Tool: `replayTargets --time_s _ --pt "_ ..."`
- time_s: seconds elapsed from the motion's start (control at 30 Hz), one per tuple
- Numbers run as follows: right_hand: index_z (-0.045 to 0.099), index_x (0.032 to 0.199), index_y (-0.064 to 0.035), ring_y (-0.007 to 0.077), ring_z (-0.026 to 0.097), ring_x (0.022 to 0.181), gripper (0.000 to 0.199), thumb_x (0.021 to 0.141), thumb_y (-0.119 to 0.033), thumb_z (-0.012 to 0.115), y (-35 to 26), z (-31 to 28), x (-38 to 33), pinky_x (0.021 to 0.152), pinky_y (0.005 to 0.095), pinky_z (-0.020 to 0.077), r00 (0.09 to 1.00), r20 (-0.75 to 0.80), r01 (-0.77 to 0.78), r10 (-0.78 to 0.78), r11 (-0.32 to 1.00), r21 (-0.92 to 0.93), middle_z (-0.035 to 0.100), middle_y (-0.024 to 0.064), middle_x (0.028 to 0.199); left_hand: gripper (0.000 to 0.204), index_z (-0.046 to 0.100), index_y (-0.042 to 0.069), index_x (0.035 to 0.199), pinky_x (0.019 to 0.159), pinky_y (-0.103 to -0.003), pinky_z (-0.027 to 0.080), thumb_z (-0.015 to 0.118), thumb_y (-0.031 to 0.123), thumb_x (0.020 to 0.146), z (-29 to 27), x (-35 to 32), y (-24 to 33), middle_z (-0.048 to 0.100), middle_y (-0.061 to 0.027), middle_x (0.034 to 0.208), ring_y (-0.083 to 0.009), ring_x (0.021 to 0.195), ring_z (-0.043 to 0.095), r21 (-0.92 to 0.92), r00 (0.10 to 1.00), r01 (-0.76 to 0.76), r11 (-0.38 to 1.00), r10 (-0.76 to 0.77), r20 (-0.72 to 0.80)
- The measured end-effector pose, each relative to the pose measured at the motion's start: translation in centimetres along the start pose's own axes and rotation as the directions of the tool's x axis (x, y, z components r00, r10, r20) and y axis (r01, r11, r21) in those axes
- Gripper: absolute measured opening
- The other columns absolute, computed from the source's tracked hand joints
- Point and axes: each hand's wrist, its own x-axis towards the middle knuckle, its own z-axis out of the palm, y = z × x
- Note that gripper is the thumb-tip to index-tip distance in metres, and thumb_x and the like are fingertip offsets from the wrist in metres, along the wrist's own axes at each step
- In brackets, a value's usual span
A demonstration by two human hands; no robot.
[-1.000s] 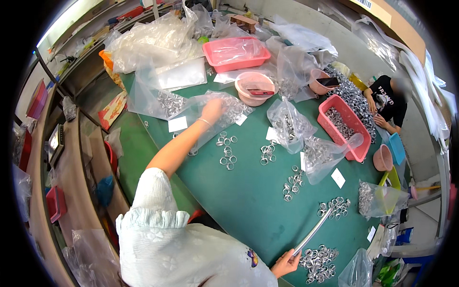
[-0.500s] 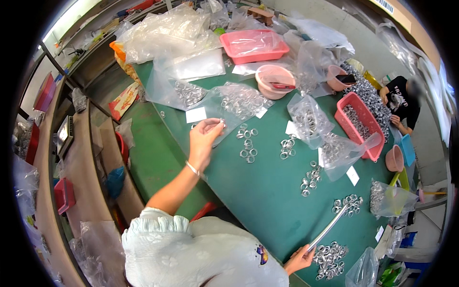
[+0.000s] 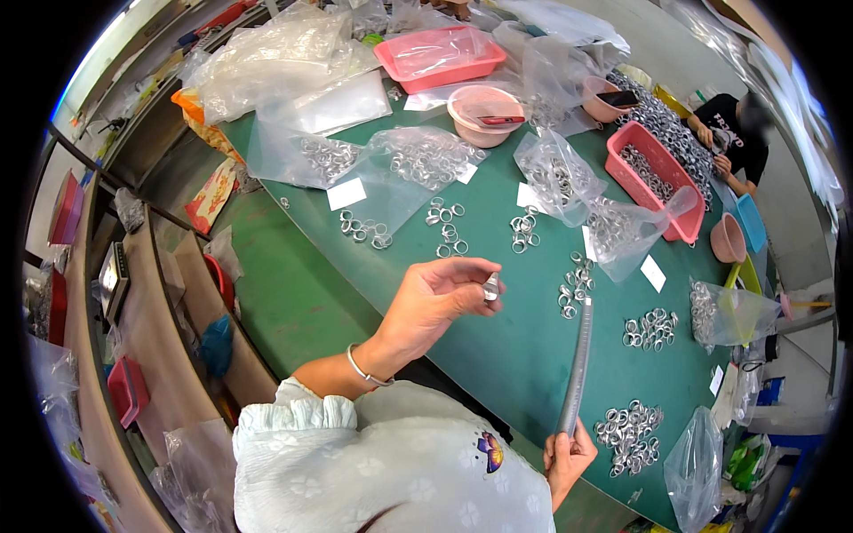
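In the middle of the view my left hand [image 3: 426,306] pinches a silvery metal ring [image 3: 491,286] between thumb and fingertips, above the green table. Lower right, my right hand [image 3: 569,451] grips the thick end of a tapered grey ring mandrel [image 3: 578,369], its thin end pointing away from me. The ring and the mandrel are apart. Beyond the mandrel's tip lies a small heap of rings [image 3: 576,286]. More ring heaps lie to the right, one [image 3: 651,329] farther off and a larger one [image 3: 629,435] closer to my right hand.
Clear bags of rings [image 3: 433,162] lie with white cards across the table's far side. Behind stand a pink tray [image 3: 440,58], a pink bowl [image 3: 484,115] and a pink basket [image 3: 653,182]. Another person [image 3: 733,142] works at the far right. Shelves [image 3: 147,293] stand left.
My left hand has come nearer and to the right with a ring, uncovering rings near a white card. My right hand has turned the mandrel from the right-hand heap to point away from me.
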Motion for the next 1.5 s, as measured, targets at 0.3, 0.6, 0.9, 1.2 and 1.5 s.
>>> replayTargets --time_s 0.3,0.6,0.9,1.2,1.5 --pt "0.050 0.111 0.0147 0.0049 0.034 0.038 0.040 0.081 -0.009 0.061 -0.2 0.1 -0.6 0.035 0.0200 0.0223 0.994 0.111 0.020 -0.026 0.998 0.062 0.042 0.0004 0.050 0.027 0.057 -0.001 0.103 0.067 -0.028 0.047 0.064 0.012 0.081 1.2 -0.5 -0.5 0.060 -0.0110 0.090 -0.0168 0.074 0.058 0.050 0.999 0.040 0.998 -0.041 0.021" --pt "0.049 0.112 0.0129 0.0042 0.033 0.039 0.039 0.083 -0.010 0.060 0.5 -0.7 -0.8 0.036 0.0193 0.0218 1.000 -0.001 -0.009 0.009 0.997 0.075 0.042 0.0004 0.051 0.023 0.058 0.000 0.102 0.071 -0.028 0.050 0.060 0.014 0.085 1.5 0.5 -3.4 0.061 -0.0102 0.090 -0.0166 0.077 0.060 0.010 0.976 0.214 0.977 -0.214 -0.036" --pt "0.049 0.114 0.0082 0.0049 0.034 0.041 0.031 0.088 -0.009 0.052 2.5 -3.2 0.5 0.034 0.0185 0.0251 0.957 -0.283 0.005 0.065 0.971 0.239 0.041 0.0004 0.054 0.031 0.054 0.000 0.100 0.075 -0.031 0.051 0.056 0.029 0.088 5.3 14.3 -8.5 0.061 -0.0129 0.092 -0.0194 0.083 0.061 0.078 0.889 0.418 0.905 -0.425 0.171" --pt "0.051 0.104 0.0054 0.0060 0.034 0.040 0.021 0.090 -0.010 0.050 4.4 -4.4 2.1 0.033 0.0194 0.0252 0.941 -0.333 0.044 0.063 0.952 0.304 0.041 0.0016 0.053 0.045 0.045 -0.003 0.119 0.074 -0.029 0.048 0.055 0.025 0.086 12.5 27.7 -7.0 0.053 -0.0127 0.113 -0.0174 0.094 0.055 0.435 0.983 -0.059 0.899 -0.024 0.184" --pt "0.046 0.116 0.0032 0.0051 0.034 0.041 0.031 0.092 -0.016 0.047 4.1 -3.5 2.5 0.033 0.0191 0.0252 0.970 -0.204 -0.073 0.131 0.961 0.267 0.036 -0.0013 0.054 0.018 0.058 0.000 0.103 0.072 -0.023 0.045 0.052 0.009 0.088 -2.1 5.1 -3.0 0.059 -0.0053 0.095 -0.0101 0.082 0.055 0.628 0.883 -0.281 0.726 0.451 -0.127"
